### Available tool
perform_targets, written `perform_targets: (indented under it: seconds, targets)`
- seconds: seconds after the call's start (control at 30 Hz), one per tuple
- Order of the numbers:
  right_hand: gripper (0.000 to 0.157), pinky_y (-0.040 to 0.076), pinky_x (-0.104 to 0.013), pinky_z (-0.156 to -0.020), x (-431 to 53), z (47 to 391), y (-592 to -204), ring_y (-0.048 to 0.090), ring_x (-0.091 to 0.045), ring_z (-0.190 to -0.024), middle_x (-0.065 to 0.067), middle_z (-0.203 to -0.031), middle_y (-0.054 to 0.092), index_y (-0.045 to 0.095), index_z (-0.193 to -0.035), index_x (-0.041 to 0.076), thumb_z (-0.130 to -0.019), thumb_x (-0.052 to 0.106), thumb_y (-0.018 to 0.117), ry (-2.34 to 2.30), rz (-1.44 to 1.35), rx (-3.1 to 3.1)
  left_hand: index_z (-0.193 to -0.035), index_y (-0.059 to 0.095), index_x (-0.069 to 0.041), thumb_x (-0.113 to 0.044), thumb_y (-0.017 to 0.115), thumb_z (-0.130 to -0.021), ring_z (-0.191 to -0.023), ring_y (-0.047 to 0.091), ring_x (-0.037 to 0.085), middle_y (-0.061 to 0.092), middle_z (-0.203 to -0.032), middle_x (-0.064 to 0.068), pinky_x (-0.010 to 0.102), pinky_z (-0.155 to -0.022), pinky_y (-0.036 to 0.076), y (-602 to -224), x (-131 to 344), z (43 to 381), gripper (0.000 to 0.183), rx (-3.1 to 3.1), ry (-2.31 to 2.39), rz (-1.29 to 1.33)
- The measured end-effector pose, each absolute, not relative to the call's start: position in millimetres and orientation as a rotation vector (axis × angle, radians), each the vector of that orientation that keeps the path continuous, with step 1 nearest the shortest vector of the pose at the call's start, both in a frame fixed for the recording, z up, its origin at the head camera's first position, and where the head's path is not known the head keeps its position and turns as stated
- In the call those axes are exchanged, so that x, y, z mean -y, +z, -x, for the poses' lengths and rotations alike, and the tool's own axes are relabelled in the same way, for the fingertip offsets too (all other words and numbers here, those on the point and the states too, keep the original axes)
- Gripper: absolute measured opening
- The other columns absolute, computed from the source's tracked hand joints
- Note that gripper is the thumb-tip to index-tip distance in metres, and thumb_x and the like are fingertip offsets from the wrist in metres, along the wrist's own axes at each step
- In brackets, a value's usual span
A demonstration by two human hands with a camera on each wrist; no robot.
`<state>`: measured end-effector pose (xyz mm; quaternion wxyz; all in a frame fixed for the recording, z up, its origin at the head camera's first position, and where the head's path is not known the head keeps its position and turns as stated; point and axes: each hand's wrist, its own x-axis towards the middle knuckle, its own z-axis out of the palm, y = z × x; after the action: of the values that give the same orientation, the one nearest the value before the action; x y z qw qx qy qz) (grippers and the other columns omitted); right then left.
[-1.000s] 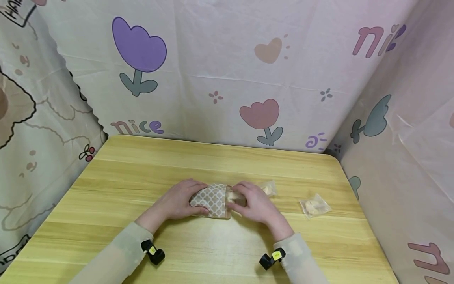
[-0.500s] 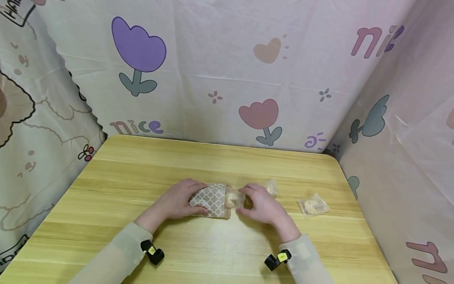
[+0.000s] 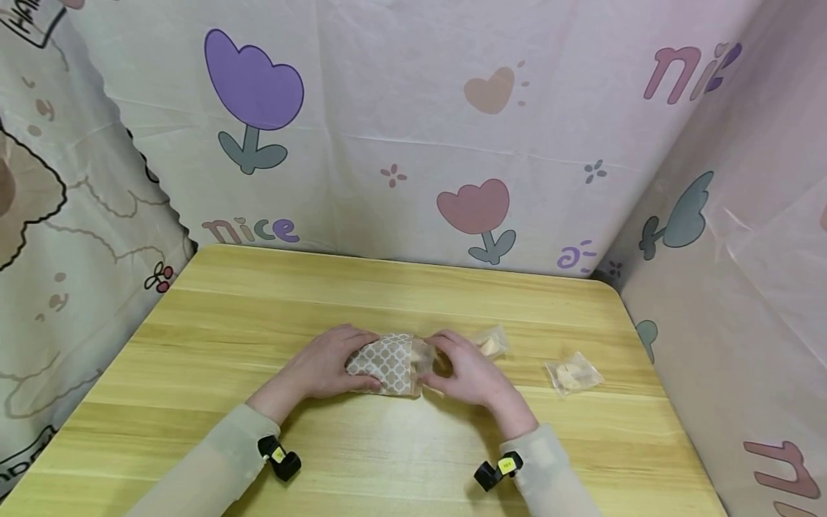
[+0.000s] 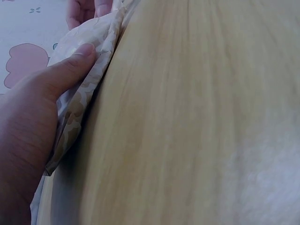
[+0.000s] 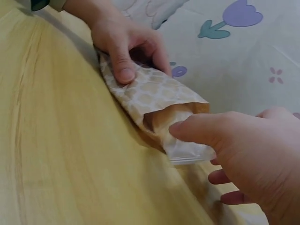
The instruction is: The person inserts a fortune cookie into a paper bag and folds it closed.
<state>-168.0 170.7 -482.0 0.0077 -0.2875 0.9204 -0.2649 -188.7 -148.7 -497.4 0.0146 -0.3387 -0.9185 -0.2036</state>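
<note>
A tan paper bag with a white lattice pattern [image 3: 388,365] lies on the table, its mouth facing right. My left hand [image 3: 329,362] grips its closed end, thumb on the near side and fingers on the far side. At the mouth, a small clear packet with a pale piece inside [image 5: 187,151] sits partly in the bag, its sealed end sticking out. My right hand [image 3: 465,368] holds this packet, with the thumb [image 5: 197,130] on it in the right wrist view. Part of the packet is hidden inside the bag.
Two similar clear packets lie to the right: one packet [image 3: 493,343] just behind my right hand, another packet [image 3: 572,375] farther right. The wooden table [image 3: 291,287] meets a printed cloth [image 3: 362,93] at the back and sides.
My right hand drew back right, then came left again to the bag's mouth. The packet sits deeper in the bag than half a second ago. My left hand stayed in place.
</note>
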Motion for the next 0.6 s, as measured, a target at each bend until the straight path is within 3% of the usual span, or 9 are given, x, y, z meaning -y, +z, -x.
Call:
perform_targets:
  seconds: [0.1,0.3,0.6]
  targets:
    - [0.064,0.053,-0.041,-0.104,-175,167,-480,0.062,-0.021,-0.118,-0.004,-0.131,0.063,0.059,-0.146,0.004,-0.097,0.039,0.078,-0.970,0.800,-2.821,-0.146,0.063,-0.016,-0.080,0.073,-0.081,-0.130,0.058,0.023,0.065,-0.141,0.001,0.048,-0.114,0.045,-497,149,189,0.092,2.856,-0.627,1.056]
    - [0.049,0.060,-0.031,-0.083,-174,169,-479,0.066,-0.012,-0.089,-0.001,-0.101,0.069,0.059,-0.140,-0.008,-0.101,0.018,0.073,-1.162,0.722,-2.706,-0.145,0.064,-0.015,-0.080,0.073,-0.081,-0.128,0.059,0.024,0.066,-0.139,0.002,0.049,-0.113,0.046,-496,151,187,0.092,2.838,-0.643,1.062]
    - [0.035,0.060,-0.028,-0.075,-164,170,-485,0.066,-0.011,-0.081,0.002,-0.095,0.071,0.067,-0.131,-0.004,-0.098,0.004,0.074,-1.316,0.591,-2.627,-0.145,0.064,-0.016,-0.080,0.073,-0.080,-0.127,0.059,0.022,0.066,-0.138,0.001,0.048,-0.112,0.046,-496,149,187,0.091,2.839,-0.654,1.056]
